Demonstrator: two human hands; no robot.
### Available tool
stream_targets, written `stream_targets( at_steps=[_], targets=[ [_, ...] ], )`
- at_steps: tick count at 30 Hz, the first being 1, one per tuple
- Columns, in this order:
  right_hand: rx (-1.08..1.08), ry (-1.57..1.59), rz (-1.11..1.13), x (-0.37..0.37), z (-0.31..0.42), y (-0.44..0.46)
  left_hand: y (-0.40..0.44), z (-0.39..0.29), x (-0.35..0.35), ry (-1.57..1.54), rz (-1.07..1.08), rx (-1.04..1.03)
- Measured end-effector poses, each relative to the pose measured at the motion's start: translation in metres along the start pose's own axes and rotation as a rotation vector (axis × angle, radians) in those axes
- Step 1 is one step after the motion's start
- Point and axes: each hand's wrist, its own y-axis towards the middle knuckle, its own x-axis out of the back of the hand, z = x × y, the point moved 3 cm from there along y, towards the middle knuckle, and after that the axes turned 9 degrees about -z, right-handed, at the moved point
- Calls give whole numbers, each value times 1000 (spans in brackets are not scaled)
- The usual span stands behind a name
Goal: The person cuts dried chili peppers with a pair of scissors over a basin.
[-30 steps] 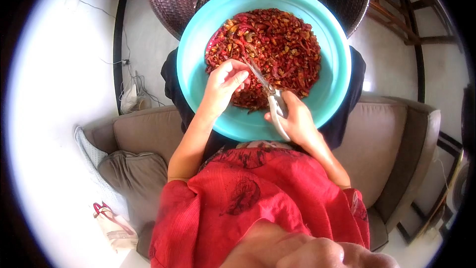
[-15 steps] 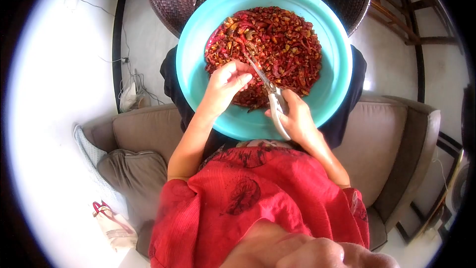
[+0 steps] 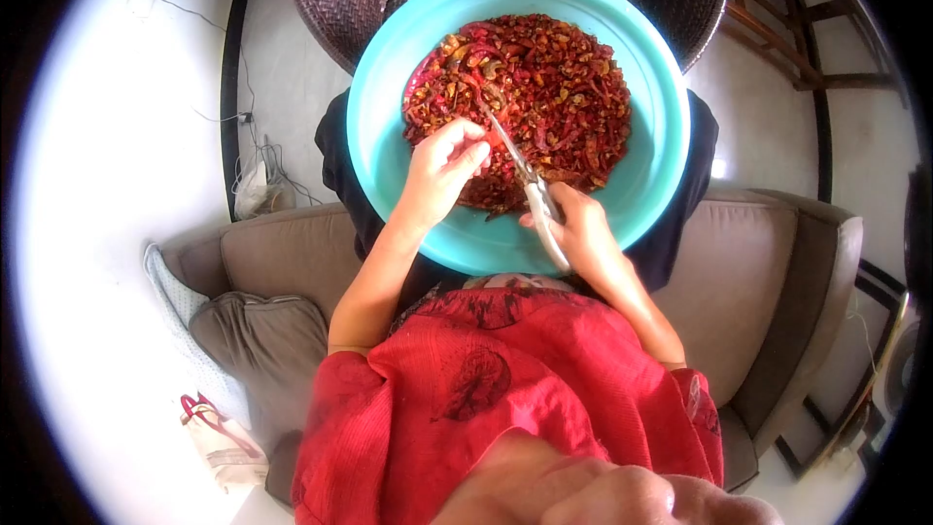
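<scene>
The right hand [image 3: 585, 228] is wrapped around the handles of a pair of scissors [image 3: 537, 196], thumb on the near side, with the blades reaching out ahead of the grip, away from the body and slightly to the left. The blades lie close together, and their tips end just beyond the fingertips of the left hand [image 3: 437, 170]. That hand holds a narrow pinch, thumb against forefinger, and a bright red scrap of pepper [image 3: 494, 137] shows at the end of it, right beside the blades; how much more the fingers cover, I cannot tell.

The scissors look stiff and of modest weight, easy to steer from the handles, which seem the only sensible place to hold them; the metal ahead of the grip is best left untouched. The pepper scrap looks very light, thin and a little leathery, so a gentle pinch at one end, clear of the blades, should do; pressed hard, it could crumble.

Below and beyond both grips lies a loose heap of cut peppers [image 3: 549, 87], likely light and shifting if stirred. It sits in a wide basin [image 3: 661, 136], whose smooth rim curves around the hands and could be slippery.
</scene>
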Motion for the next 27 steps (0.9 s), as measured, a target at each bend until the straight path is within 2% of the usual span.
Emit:
stream_targets(
  at_steps=[7,11,21,23,27],
  targets=[
    [-11,1,-6,2,0,-3,1,-6,-1,-63,-77,10],
    [-41,-47,67,4,6,-1,2,0,-1,-115,-19,-17],
    [-14,-20,18,-1,8,-2,2,0,-6,-57,-31,-13],
    [62,-60,-17,-2,8,-2,2,0,-6,-36,-37,-17],
    [11,-38,27,-3,7,-1,2,-2,-3,-23,-51,4]
  ],
)
